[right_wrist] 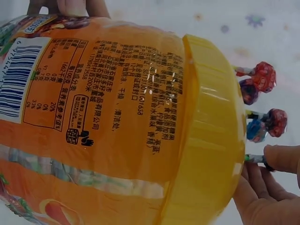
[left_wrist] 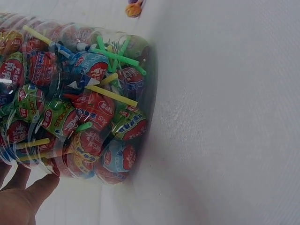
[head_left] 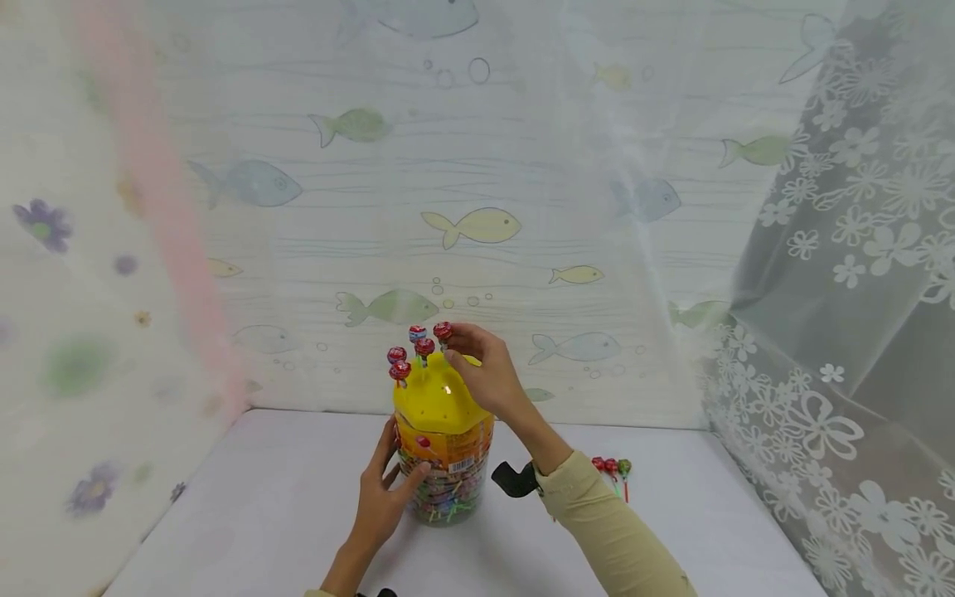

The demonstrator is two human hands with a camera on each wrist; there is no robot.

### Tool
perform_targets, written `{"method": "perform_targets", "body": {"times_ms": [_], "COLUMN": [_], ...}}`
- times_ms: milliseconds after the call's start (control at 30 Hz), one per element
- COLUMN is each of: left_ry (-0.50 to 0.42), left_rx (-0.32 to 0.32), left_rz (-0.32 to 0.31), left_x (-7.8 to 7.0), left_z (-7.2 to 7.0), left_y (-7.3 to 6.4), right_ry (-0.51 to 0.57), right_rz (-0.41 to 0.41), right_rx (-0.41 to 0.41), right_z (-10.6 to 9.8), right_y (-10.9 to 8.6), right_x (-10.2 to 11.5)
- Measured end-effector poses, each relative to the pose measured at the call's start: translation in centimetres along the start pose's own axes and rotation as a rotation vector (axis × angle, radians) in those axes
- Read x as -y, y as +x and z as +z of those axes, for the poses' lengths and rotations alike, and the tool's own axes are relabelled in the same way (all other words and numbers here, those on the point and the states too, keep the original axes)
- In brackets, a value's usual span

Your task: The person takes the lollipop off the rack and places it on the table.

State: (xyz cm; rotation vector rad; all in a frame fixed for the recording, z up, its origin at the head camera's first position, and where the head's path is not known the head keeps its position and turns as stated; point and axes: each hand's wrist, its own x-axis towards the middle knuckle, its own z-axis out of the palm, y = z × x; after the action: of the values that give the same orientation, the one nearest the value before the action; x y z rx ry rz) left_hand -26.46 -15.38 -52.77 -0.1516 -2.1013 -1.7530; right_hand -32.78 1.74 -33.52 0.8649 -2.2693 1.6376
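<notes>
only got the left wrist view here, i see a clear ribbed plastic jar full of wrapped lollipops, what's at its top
Observer: A bright yellow plastic lid covers the clear ribbed plastic jar, with four shiny-wrapped lollipops standing up from it.
Operator: ok and is anyone working up there
Observer: Yes, the person's right hand pinches a round red-wrapped lollipop above the lid.
Operator: what's over to the right of the jar
Observer: Two red lollipops and one green one lie on the white tabletop, partly hidden by the beige sleeve.
</notes>
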Motion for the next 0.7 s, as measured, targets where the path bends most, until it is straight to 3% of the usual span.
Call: {"method": "perform_targets", "body": {"times_ms": [700], "left_ry": [0.003], "left_rx": [0.007], "left_rz": [0.003], "left_x": [0.1], "left_z": [0.0], "left_y": [0.0], "right_ry": [0.077], "right_rz": [-0.133], "right_rx": [-0.120], "right_z": [0.8], "right_y": [1.4], "right_x": [-0.1]}}
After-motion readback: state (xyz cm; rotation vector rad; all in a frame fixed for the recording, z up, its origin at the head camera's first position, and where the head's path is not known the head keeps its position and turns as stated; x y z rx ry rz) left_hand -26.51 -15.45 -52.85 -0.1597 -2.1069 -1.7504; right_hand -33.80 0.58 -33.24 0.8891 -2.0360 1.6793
